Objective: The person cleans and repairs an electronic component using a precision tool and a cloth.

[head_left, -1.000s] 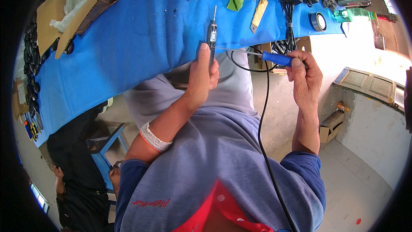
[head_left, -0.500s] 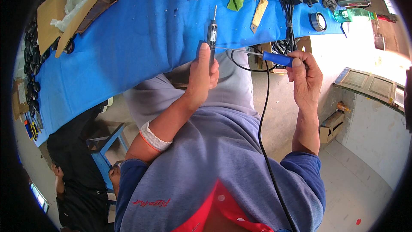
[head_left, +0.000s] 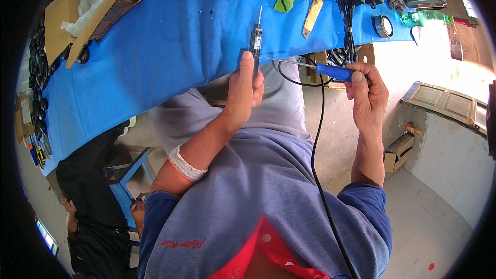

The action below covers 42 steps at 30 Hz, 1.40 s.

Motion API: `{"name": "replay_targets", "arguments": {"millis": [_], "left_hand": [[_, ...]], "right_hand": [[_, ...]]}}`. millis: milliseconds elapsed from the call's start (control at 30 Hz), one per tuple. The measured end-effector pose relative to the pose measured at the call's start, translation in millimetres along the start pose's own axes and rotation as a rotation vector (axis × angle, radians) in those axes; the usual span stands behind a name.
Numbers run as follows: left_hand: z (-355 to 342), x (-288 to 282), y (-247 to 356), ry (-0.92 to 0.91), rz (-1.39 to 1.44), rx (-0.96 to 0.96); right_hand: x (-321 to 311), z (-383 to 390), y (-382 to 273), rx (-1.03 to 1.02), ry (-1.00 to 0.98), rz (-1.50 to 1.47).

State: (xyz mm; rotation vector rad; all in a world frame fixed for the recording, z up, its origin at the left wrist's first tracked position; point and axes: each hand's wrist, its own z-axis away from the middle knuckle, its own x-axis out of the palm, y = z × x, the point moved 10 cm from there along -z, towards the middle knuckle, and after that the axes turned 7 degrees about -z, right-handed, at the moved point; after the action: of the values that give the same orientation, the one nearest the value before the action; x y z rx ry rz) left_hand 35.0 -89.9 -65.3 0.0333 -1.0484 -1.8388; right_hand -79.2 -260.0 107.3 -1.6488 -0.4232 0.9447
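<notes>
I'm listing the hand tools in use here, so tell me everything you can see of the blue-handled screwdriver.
The screwdriver has a smooth blue handle, apparently plastic, and a thin, straight, metallic-looking shaft. It lies nearly level, shaft pointing left and slightly away from the person. The right hand grips the handle's rear, covering part of it. The shaft's far end reaches the side of the slim dark device in the left hand; tip shape and actual contact are too small to tell.
</notes>
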Motion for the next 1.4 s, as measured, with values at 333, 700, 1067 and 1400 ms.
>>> {"name": "replay_targets", "arguments": {"millis": [333,700,1067,1400], "left_hand": [[0.1,-0.3,-0.7,0.019,-0.007,-0.019],[0.3,-1.0,-0.1,0.023,-0.011,-0.012],[-2.1,-1.3,-0.3,0.066,-0.051,0.013],[-4.1,1.4,-2.5,0.072,-0.06,0.024]], "right_hand": [[-2.4,1.6,4.7,0.015,0.014,-0.041],[-2.2,1.6,6.1,0.006,0.01,-0.02],[7.1,6.3,-46.4,-0.246,-0.005,0.322],[41.3,-8.0,-102.9,-0.406,-0.131,0.36]]}}
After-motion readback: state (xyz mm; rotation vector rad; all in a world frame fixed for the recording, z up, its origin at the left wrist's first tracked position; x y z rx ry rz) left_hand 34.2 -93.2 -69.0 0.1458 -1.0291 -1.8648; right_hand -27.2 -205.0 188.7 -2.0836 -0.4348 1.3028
